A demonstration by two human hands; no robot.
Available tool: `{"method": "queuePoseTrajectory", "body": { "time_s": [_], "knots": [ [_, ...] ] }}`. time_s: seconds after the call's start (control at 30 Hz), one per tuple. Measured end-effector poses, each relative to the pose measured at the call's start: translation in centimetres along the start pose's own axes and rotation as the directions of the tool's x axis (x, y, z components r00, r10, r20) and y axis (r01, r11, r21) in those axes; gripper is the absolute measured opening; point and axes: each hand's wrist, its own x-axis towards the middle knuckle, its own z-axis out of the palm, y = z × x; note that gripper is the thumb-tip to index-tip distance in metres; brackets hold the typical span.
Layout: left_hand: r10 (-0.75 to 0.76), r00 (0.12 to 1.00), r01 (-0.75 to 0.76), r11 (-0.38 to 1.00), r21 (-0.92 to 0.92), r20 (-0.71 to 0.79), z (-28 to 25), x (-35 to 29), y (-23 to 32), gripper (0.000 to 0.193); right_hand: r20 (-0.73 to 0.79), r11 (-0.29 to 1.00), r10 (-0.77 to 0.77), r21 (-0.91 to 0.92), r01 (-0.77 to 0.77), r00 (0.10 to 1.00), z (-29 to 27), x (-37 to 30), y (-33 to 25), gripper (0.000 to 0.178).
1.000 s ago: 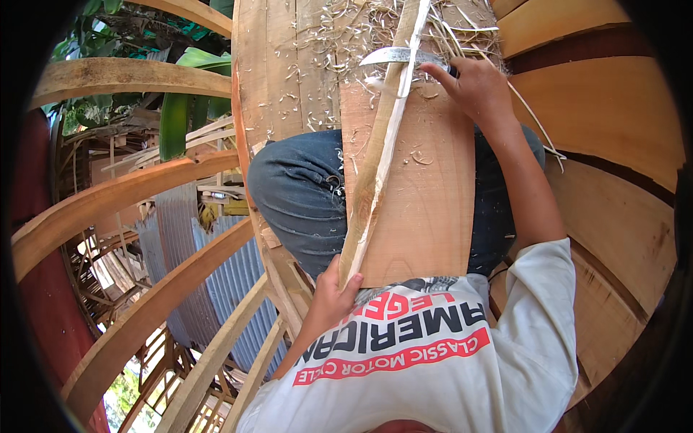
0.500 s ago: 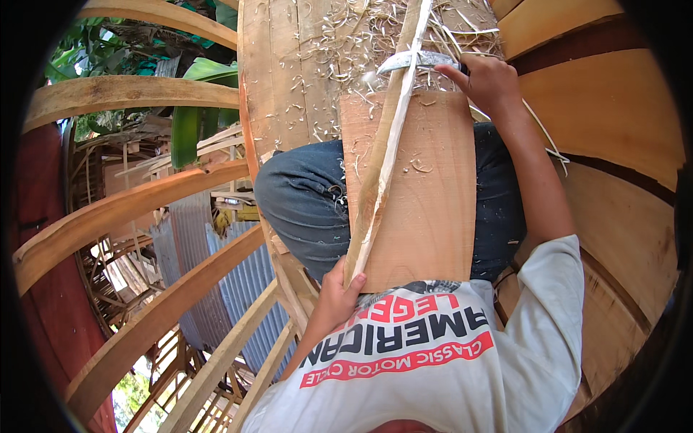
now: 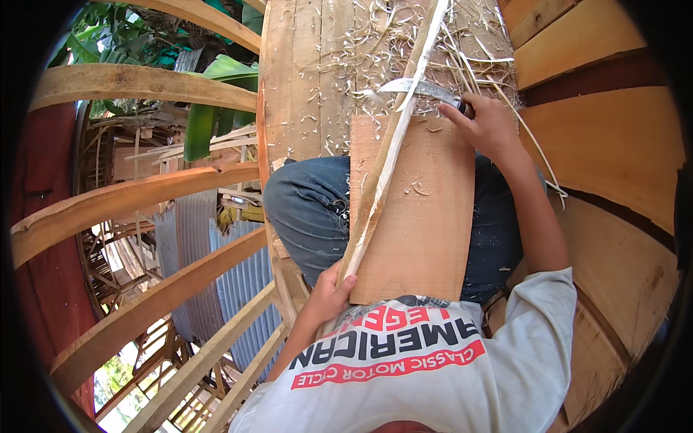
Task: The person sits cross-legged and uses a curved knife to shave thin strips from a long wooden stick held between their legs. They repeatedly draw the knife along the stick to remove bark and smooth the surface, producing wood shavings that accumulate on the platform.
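A long pale wooden strip (image 3: 382, 180) runs slantwise from near my waist up past my lap, with a whitish shaved face along one side. My left hand (image 3: 330, 294) is closed round its near end. In my right hand (image 3: 491, 124) is a knife with a dark handle and a curved metal blade (image 3: 426, 89). The blade crosses the strip beyond the far edge of a flat wooden board (image 3: 426, 216). This board lies over my lap, under the strip, with a few curled shavings on it.
Plank flooring (image 3: 296, 79) ahead carries many curled shavings and several thin loose slivers (image 3: 534, 144). Curved wooden ribs (image 3: 144, 191) stand at left, with corrugated metal sheets (image 3: 249, 289) beyond. Wide planks (image 3: 599, 137) wall the right side. Green leaves (image 3: 216, 108) hang at upper left.
My right hand and the knife have come a little nearer to me along the strip. My left hand keeps its hold on the near end. The whole view has shifted slightly.
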Motion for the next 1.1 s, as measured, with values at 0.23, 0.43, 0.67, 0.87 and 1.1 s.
{"method": "queuePoseTrajectory", "body": {
  "time_s": [0.23, 0.43, 0.67, 0.87, 1.1],
  "knots": [
    [-0.052, 0.997, 0.048, 0.996, 0.074, 0.057, -1.0, 0.4, 2.1, 0.047, 0.708, 0.690, -0.338, 0.634, -0.348, 0.620, -3.1, -2.1, 0.7, 0.017],
    [-0.102, 0.994, 0.097, 0.990, 0.101, 0.048, -0.6, 0.4, 2.8, 0.046, 0.452, 0.554, -0.111, 0.767, -0.322, 0.885, -2.8, -1.8, 4.7, 0.021],
    [-0.078, 0.995, 0.070, 0.991, 0.114, 0.068, -0.6, 1.0, 3.5, 0.045, 0.352, 0.506, -0.030, 0.813, -0.290, 0.935, -2.4, -2.2, 5.3, 0.028],
    [-0.072, 0.996, 0.071, 0.997, 0.032, 0.054, -0.8, 0.9, 1.8, 0.041, 0.369, 0.548, -0.152, 0.803, -0.232, 0.917, -1.9, -2.2, 4.7, 0.026],
    [-0.107, 0.991, 0.106, 0.994, 0.006, 0.081, -1.0, 1.0, 1.5, 0.038, 0.349, 0.489, -0.111, 0.834, -0.255, 0.931, -1.0, -2.5, 3.9, 0.020]
  ]
}}
